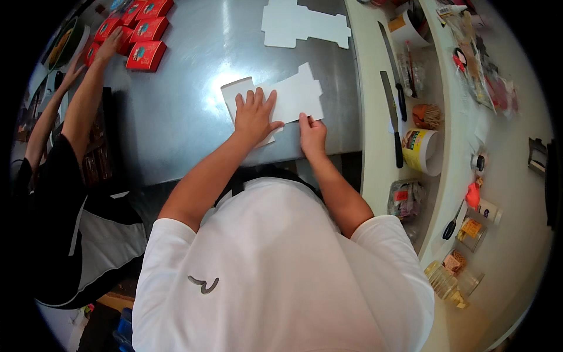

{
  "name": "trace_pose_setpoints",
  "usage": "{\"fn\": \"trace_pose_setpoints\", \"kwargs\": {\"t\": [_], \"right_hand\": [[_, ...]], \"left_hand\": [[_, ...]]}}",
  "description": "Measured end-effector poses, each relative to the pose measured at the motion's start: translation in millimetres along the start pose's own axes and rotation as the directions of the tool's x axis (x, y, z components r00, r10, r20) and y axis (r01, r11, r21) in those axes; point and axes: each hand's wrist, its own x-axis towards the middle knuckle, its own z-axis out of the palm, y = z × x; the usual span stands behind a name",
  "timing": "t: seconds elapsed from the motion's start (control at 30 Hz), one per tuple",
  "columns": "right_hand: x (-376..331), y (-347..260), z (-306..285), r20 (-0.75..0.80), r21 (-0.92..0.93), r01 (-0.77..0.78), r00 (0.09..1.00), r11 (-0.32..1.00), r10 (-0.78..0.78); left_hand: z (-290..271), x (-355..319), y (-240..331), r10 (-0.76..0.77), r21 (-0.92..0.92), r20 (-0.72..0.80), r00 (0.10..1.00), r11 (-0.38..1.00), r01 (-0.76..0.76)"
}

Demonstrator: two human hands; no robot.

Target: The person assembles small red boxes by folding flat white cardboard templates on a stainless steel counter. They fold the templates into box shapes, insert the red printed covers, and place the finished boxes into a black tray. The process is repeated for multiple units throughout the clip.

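Note:
A flat white cardboard box blank (pixel 298 97) with cut tabs lies on the metal table in front of me, its left side partly folded up. My left hand (pixel 254 114) presses flat on its left part with the fingers spread. The blank's near right edge is pinched between the thumb and fingers of my right hand (pixel 312 135). Farther off, more white box blanks (pixel 302 24) lie flat near the table's right edge.
At the far left, a co-worker's hand (pixel 111 42) touches one of several red boxes (pixel 146 56). Along the right, a pale shelf (pixel 372 117) holds two long knives (pixel 392 102), a tub of sticks (pixel 427 116) and a yellow-and-white container (pixel 419 151). The metal table (pixel 170 105) is shiny.

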Motion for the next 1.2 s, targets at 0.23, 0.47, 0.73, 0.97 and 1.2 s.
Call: {"fn": "trace_pose_setpoints", "kwargs": {"t": [0.23,0.47,0.73,0.97,1.2], "right_hand": [[-2,4,9,0.007,-0.066,0.157,0.988,0.985,-0.157],[-10,-33,19,0.23,-0.076,0.23,0.951,0.97,-0.208],[-32,-28,43,0.485,-0.204,0.674,0.7,0.71,-0.525],[17,-29,-23,-0.076,0.257,0.124,0.991,0.959,-0.108],[40,-5,-37,-0.087,-0.068,0.114,0.989,0.991,-0.119]], "left_hand": [[11,5,-10,0.008,-0.098,0.011,1.0,0.995,-0.007],[28,0,-16,0.03,-0.069,-0.103,0.994,0.997,-0.038],[35,-6,-12,0.035,-0.02,-0.06,0.998,0.999,-0.037],[7,1,-14,-0.032,-0.11,0.09,0.995,0.993,0.042],[17,25,19,0.109,-0.138,-0.041,0.993,0.984,-0.113]]}}
